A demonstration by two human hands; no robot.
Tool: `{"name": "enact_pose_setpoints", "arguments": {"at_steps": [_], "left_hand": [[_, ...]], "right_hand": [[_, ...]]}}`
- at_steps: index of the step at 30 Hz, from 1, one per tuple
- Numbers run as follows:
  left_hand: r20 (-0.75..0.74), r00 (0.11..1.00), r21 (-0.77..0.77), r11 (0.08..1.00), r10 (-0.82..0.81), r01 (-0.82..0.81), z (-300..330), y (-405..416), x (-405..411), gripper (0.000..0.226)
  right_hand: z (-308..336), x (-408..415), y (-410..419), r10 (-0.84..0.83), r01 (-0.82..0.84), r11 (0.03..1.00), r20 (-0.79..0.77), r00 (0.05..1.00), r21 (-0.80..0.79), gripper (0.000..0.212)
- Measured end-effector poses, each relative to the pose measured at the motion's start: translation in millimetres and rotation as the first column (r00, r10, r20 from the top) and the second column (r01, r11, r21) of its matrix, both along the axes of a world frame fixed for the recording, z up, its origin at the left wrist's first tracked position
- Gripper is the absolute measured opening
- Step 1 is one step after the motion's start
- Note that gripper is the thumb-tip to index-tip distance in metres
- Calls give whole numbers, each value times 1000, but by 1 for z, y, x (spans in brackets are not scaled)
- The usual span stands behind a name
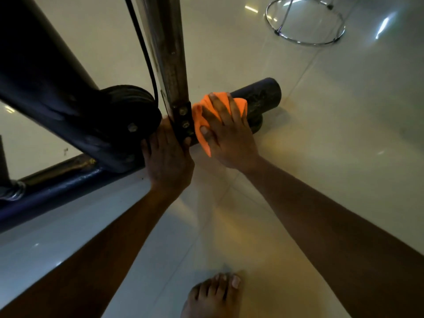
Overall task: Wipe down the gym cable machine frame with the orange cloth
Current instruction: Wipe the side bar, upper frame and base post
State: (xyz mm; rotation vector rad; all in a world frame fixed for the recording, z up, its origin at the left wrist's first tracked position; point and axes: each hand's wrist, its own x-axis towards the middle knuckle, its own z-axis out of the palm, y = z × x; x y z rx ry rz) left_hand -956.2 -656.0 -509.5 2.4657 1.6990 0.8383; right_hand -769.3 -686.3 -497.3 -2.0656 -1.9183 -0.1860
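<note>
2 hands press orange cloth on frame.

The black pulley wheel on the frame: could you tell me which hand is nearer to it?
Left. The left hand grips the frame just below the pulley wheel, beside it. The right hand presses the orange cloth onto the base tube beyond the upright post.

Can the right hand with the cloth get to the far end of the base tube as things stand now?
Probably yes. The right hand presses the orange cloth on the base tube, and the stretch to its capped end lies bare, with nothing in between.
</note>
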Motion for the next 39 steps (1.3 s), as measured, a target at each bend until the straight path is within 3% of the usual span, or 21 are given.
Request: {"name": "enact_pose_setpoints", "arguments": {"at_steps": [3,9,11,14,16,19,21,23,25,29,32,36,39], "left_hand": [[4,1000,-11,1000,-3,3,-1,1,-5,60],[-3,1000,3,1000,3,-3,-1,4,-8,58],[-29,999,14,1000,12,-11,-2,2,-9,64],[-35,999,5,1000,19,-19,-2,1,-6,68],[-37,999,9,1000,17,-16,-3,2,-4,67],[-45,999,21,1000,19,-18,-6,3,-3,68],[-52,998,16,1000,25,-24,-6,1,-1,70],[-56,998,-14,1000,24,-25,-6,-5,0,73],[-65,998,-16,1000,20,-22,-7,-14,1,76],[-93,996,15,1000,-10,12,-16,-29,0,83],[-72,997,-14,1000,-22,21,-21,-47,2,91],[-99,976,-2,981,-192,193,-22,-77,14,80],[-42,941,92,937,-335,337,-9,-65,39,62]], "right_hand": [[-3,-16,-2,-78,77,997,-69,995,-8,63],[-11,6,-2,57,-57,998,9,998,0,62],[-16,17,0,-23,24,999,29,999,-33,62],[-16,-6,1,-143,143,990,-88,986,-2,59],[-13,-16,-3,-52,55,998,-116,992,25,58],[-15,13,-8,106,-107,994,36,994,19,58],[-15,39,-6,14,-14,998,12,1000,54,56],[-12,45,-6,-164,172,983,-127,978,56,54],[-11,29,-7,-196,206,978,-176,965,42,55],[-8,19,-13,50,-46,997,-67,996,64,59],[-13,57,-8,-7,6,1000,53,999,9,60],[-4,64,-3,-207,210,977,-75,976,36,57],[9,51,-5,0,-1,999,31,1000,42,55]]}}
